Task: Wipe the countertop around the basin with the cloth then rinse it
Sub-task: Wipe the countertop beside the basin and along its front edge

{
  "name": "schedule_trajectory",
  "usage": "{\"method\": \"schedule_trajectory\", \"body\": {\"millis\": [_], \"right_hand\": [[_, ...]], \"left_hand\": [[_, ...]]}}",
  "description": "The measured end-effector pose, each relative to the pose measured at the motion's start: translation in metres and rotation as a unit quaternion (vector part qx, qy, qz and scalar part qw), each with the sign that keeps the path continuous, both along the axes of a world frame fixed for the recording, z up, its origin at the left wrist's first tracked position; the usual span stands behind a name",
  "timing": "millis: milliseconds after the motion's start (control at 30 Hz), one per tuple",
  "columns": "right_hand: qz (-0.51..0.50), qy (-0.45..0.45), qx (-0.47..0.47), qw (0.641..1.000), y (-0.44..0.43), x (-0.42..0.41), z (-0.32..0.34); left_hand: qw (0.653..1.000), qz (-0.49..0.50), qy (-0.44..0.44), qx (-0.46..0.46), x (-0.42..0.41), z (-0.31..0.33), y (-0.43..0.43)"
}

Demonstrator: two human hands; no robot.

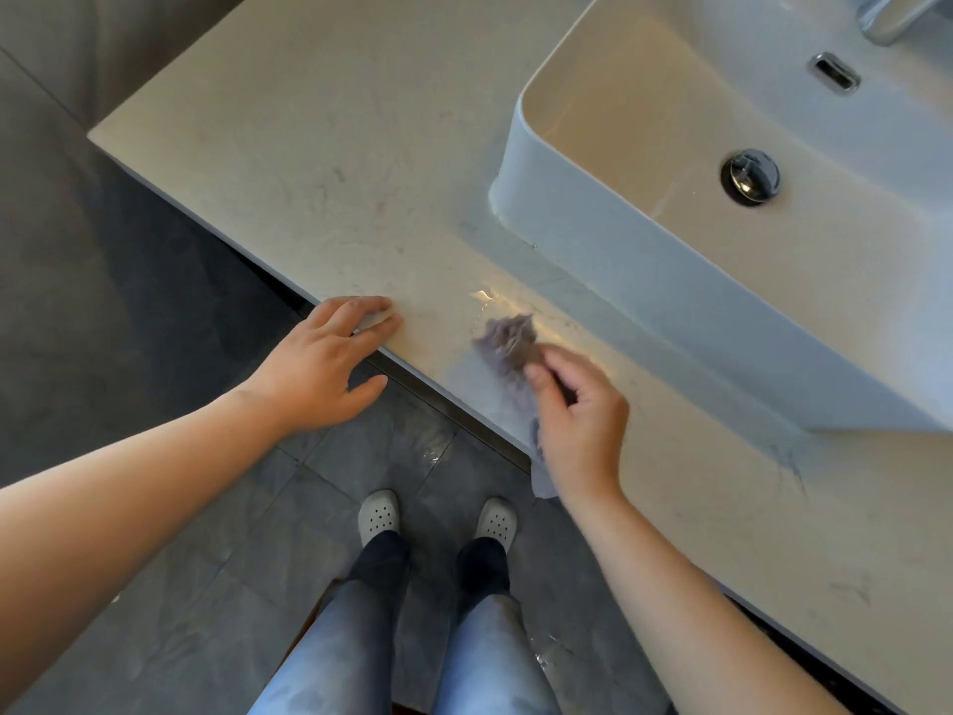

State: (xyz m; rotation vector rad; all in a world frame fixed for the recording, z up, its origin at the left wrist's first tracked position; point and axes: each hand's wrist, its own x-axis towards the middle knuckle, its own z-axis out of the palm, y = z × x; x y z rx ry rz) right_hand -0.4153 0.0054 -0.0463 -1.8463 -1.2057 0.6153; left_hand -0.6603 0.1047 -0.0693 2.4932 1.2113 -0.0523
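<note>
A pale stone countertop [335, 162] runs diagonally, with a white raised basin [644, 281] on its right part. My right hand [577, 415] grips a crumpled grey-lilac cloth [508, 343] and presses it on the counter near the front edge, just in front of the basin. A corner of the cloth hangs over the edge below my wrist. A wet shine shows on the stone beside the cloth. My left hand [330, 363] rests flat on the counter's front edge to the left, fingers spread, holding nothing.
The basin has a chrome drain plug [750, 175], an overflow slot [835, 74] and a chrome tap [892, 18] at the top right. Dark grey floor tiles [129, 327] lie below, with my feet in pale clogs [379, 516] close to the counter.
</note>
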Motion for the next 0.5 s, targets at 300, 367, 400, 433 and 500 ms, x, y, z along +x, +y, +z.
{"method": "schedule_trajectory", "body": {"millis": [300,367,400,433,500], "right_hand": [[-0.036,-0.134,-0.030,0.990,0.090,0.033,-0.037],[-0.049,-0.130,-0.018,0.990,0.100,0.027,-0.040],[-0.053,-0.128,-0.014,0.990,0.103,0.023,-0.040],[-0.056,-0.128,-0.013,0.990,0.106,0.021,-0.041],[-0.053,-0.132,-0.010,0.990,0.107,0.020,-0.043]], "left_hand": [[1.000,-0.001,-0.004,0.007,0.000,-0.004,0.000],[1.000,0.000,-0.008,0.006,0.000,-0.004,0.000],[1.000,0.000,-0.010,0.004,-0.001,-0.004,0.000],[1.000,0.000,-0.012,0.003,-0.001,-0.005,0.000],[1.000,-0.001,-0.014,0.003,-0.001,-0.004,0.000]]}}
